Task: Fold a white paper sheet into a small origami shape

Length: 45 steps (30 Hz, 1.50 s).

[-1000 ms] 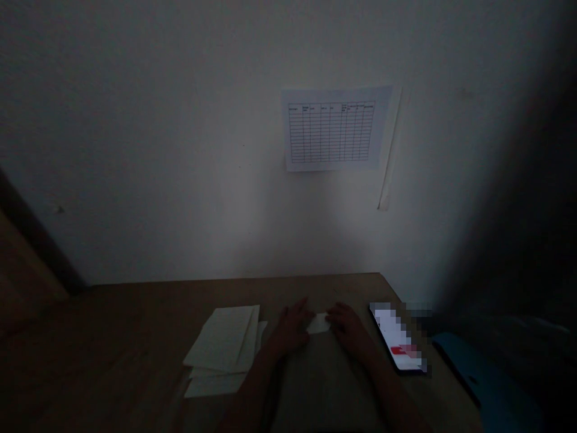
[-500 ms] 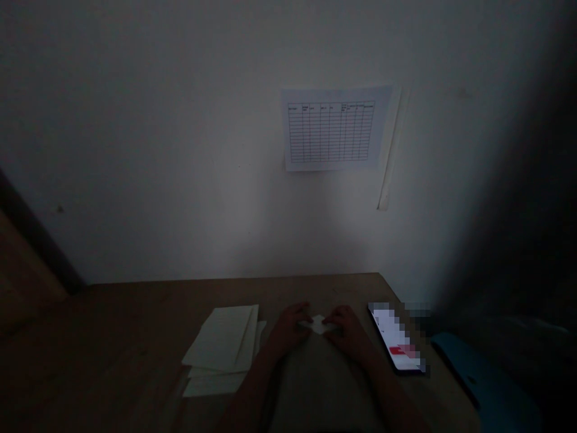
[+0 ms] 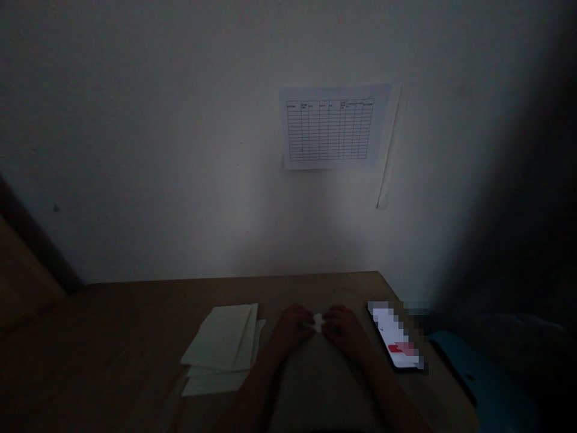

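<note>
A small piece of folded white paper (image 3: 318, 323) is held between my two hands, low over the brown table. My left hand (image 3: 295, 325) grips its left side with curled fingers. On the other side, my right hand (image 3: 341, 325) pinches the paper's right edge. Fingers cover most of it, and the dim light hides the folds. Left of my left forearm lies a loose stack of white paper sheets (image 3: 220, 337).
A phone with a lit screen (image 3: 396, 337) lies right of my right hand. The table (image 3: 126, 337) meets a pale wall, where a printed chart (image 3: 331, 132) hangs. A blue chair-like object (image 3: 487, 379) stands beyond the table's right edge.
My fingers have closed further around the small paper, so less of its diamond shape shows. The stack and the phone stay in place.
</note>
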{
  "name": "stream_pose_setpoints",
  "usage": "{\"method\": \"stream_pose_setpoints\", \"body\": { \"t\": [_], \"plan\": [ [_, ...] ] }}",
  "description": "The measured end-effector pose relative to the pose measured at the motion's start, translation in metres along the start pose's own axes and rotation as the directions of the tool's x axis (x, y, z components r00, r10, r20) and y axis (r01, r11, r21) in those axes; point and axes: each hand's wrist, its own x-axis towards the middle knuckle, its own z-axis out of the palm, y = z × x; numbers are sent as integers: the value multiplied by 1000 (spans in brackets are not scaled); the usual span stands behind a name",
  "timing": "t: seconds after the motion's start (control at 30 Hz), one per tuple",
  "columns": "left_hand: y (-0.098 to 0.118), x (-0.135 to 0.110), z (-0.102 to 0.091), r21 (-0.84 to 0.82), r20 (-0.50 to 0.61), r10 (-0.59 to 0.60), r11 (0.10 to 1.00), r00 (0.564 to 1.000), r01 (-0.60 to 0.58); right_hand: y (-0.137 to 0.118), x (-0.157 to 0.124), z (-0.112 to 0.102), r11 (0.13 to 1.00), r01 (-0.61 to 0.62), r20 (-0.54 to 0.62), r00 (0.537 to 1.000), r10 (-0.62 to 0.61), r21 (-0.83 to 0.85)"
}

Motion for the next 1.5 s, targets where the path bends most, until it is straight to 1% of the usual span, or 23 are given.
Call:
{"method": "stream_pose_setpoints", "body": {
  "t": [0.13,0.23,0.4,0.6,0.7,0.8,0.87,0.97,1.13,1.23,1.37,1.5],
  "plan": [
    [4,0,-1,27,31,-28,999,999,27,0,1,2,1000,-14,1,1000,14,11],
    [9,0,-2,32,15,-31,999,999,30,-3,1,1,998,-50,-5,999,50,31],
    [13,0,-3,46,14,-55,997,998,55,-10,1,1,992,-106,-55,992,110,67],
    [11,3,1,62,-13,-77,995,997,78,-6,4,7,984,-162,-60,984,166,73],
    [12,4,2,69,-16,-91,993,996,92,-3,5,10,985,-155,-69,985,161,78],
    [13,3,2,63,-21,-68,996,997,70,-3,4,10,985,-157,-74,984,162,75],
    [13,2,2,60,-28,-55,997,998,57,-3,4,8,984,-157,-57,985,162,78],
    [13,2,3,57,-30,-67,996,997,69,-5,3,5,985,-145,-36,988,149,89],
    [15,3,3,54,-40,-96,994,995,99,-5,4,5,976,-190,-36,980,194,105],
    [18,4,3,42,-54,-108,993,993,110,-5,5,7,970,-211,-56,974,219,120],
    [19,4,4,45,-48,-121,991,991,124,-6,7,9,970,-228,-73,969,234,85],
    [19,4,4,42,-70,-102,994,992,105,-7,8,11,972,-231,-76,969,234,38]
  ]
}}
